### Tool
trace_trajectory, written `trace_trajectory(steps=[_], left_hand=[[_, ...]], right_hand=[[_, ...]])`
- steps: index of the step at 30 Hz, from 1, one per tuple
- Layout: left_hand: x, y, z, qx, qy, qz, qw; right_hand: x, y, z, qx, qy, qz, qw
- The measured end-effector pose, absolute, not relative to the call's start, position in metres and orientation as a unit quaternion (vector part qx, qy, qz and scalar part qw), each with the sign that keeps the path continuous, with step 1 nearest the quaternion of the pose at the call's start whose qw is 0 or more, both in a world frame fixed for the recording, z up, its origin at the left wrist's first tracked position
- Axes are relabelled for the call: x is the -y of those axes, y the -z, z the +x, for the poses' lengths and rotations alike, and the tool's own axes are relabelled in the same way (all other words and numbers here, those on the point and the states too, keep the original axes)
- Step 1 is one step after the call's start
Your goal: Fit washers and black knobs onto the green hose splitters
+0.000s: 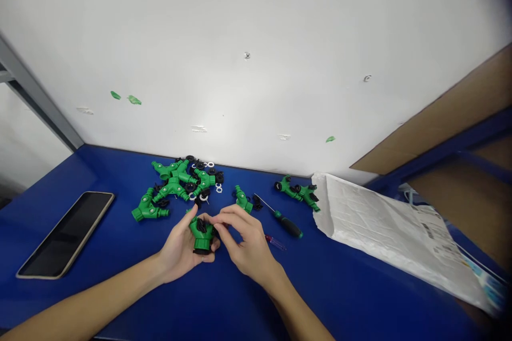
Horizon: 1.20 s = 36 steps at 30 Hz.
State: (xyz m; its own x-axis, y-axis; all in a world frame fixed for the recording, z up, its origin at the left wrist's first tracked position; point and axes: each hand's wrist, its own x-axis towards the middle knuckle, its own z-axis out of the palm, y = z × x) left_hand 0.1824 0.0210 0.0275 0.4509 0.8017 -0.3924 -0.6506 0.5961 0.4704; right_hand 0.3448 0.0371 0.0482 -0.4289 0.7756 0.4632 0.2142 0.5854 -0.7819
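While left hand (179, 251) grips a green plastic hose splitter (201, 235) above the worktop (100, 287); right hand (248, 245) pinches its black fitting (201, 226); further splitters (172, 187), black nuts (190, 187), white washers (204, 197) lie loose beyond both hands
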Motion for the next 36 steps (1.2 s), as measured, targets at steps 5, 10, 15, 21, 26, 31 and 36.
trace_trajectory(steps=[5, 10, 15, 21, 26, 31, 36], left_hand=[[-0.018, -0.026, 0.185, -0.293, -0.421, 0.128, 0.849], [-0.017, -0.024, 0.186, -0.297, -0.406, 0.124, 0.855], [-0.017, -0.022, 0.186, -0.305, -0.402, 0.114, 0.856], [-0.017, -0.020, 0.187, -0.293, -0.405, 0.124, 0.857], [-0.016, -0.019, 0.187, -0.301, -0.399, 0.126, 0.857], [-0.017, -0.019, 0.188, -0.314, -0.402, 0.118, 0.852], [-0.016, -0.020, 0.189, -0.316, -0.413, 0.127, 0.845]], right_hand=[[-0.033, -0.043, 0.338, 0.758, -0.356, -0.318, 0.445], [-0.035, -0.042, 0.336, 0.728, -0.430, -0.328, 0.422], [-0.036, -0.040, 0.335, 0.703, -0.481, -0.338, 0.400], [-0.037, -0.042, 0.334, 0.662, -0.550, -0.328, 0.389], [-0.038, -0.039, 0.335, 0.706, -0.498, -0.352, 0.360], [-0.036, -0.038, 0.333, 0.744, -0.424, -0.349, 0.380], [-0.034, -0.039, 0.331, 0.749, -0.373, -0.361, 0.412]])
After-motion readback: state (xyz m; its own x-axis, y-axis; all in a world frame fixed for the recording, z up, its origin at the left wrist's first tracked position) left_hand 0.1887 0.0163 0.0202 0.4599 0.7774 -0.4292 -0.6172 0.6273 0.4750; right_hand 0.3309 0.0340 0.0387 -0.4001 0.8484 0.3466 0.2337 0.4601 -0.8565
